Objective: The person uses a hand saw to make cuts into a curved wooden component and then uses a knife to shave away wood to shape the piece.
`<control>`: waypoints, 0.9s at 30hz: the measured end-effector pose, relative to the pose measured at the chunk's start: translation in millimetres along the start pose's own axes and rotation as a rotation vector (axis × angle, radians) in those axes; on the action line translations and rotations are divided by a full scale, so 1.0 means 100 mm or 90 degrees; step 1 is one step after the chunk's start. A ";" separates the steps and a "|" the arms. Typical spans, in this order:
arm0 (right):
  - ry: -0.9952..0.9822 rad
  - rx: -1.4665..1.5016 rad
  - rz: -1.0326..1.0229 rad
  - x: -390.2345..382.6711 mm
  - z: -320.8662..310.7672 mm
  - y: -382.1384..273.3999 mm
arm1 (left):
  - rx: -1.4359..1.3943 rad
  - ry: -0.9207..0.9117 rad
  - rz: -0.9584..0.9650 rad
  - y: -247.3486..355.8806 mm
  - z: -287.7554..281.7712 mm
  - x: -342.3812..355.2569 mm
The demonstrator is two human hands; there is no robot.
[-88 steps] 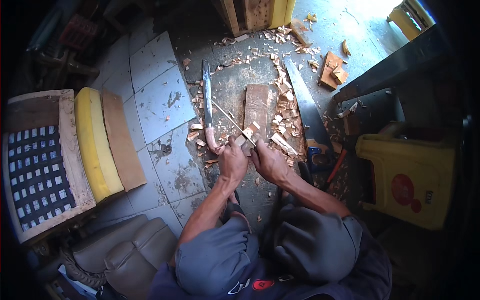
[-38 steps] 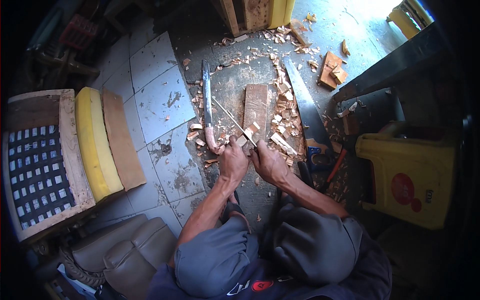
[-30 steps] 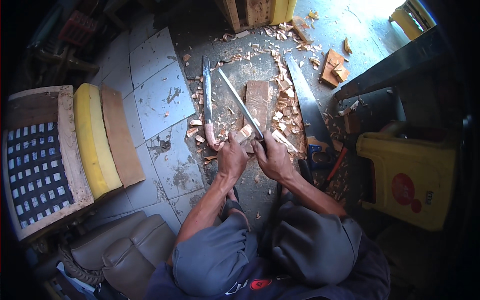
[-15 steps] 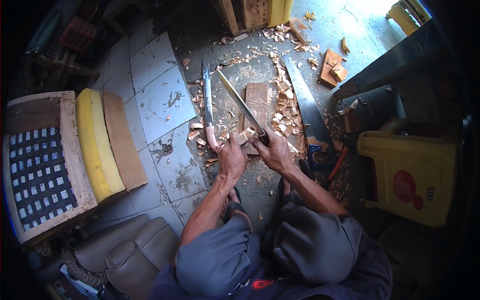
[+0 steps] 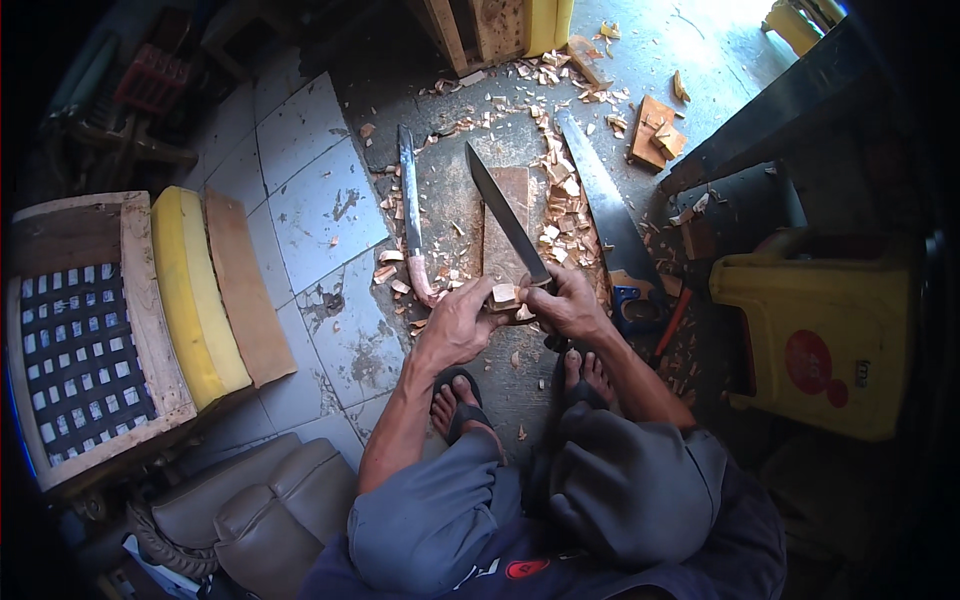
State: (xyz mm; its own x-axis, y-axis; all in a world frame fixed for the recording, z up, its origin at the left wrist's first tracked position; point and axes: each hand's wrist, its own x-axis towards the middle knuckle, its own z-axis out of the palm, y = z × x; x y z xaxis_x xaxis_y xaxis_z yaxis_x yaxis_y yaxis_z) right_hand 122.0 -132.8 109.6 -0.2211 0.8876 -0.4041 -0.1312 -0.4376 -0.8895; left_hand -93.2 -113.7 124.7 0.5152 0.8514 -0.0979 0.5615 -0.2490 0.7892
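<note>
My left hand [image 5: 460,325] is closed on a small block of wood [image 5: 506,294] with a pale cut face. In my right hand [image 5: 574,305] is a machete [image 5: 507,215], its dark blade slanting up and away to the left. The fingertips of both hands nearly meet at the block. Below them a flat wooden board [image 5: 508,235] lies on the floor. A second machete [image 5: 410,190] with a pale wooden handle rests left of the board. On the right lies a handsaw [image 5: 598,190], its handle blue and brown.
Wood chips [image 5: 563,205] are strewn around the board. Scrap blocks [image 5: 657,132] lie farther right, and a red-orange stick [image 5: 673,322] sits near the saw handle. A yellow plastic container [image 5: 815,340] stands at right. At left are a webbed wooden frame [image 5: 135,300] and yellow foam [image 5: 200,295].
My hands have come slightly nearer to me. The machete has turned so its dark flat side shows, and the block has tilted, bringing its pale face into view.
</note>
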 end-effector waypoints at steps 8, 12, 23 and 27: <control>0.125 0.019 -0.065 -0.06 0.12 -0.05 | -0.629 0.107 -0.183 -0.21 0.38 -0.03; 0.249 -0.373 -0.108 -0.06 -0.02 0.21 | -0.707 0.058 -0.258 -0.47 0.46 -0.01; 0.431 -0.620 -0.040 -0.01 -0.41 0.80 | -0.101 0.011 -0.271 -0.81 0.43 0.42; 0.549 -0.568 -0.037 -0.18 -0.76 0.82 | 0.149 0.026 -0.141 -1.02 0.35 0.48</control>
State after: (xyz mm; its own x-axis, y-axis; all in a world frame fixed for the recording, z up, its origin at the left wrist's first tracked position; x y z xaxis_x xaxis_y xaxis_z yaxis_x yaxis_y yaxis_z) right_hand 188.2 -173.6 27.6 0.5137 0.8554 -0.0667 0.6584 -0.4429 -0.6085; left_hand -103.4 -63.2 18.3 0.3400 0.9134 -0.2239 0.7931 -0.1506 0.5902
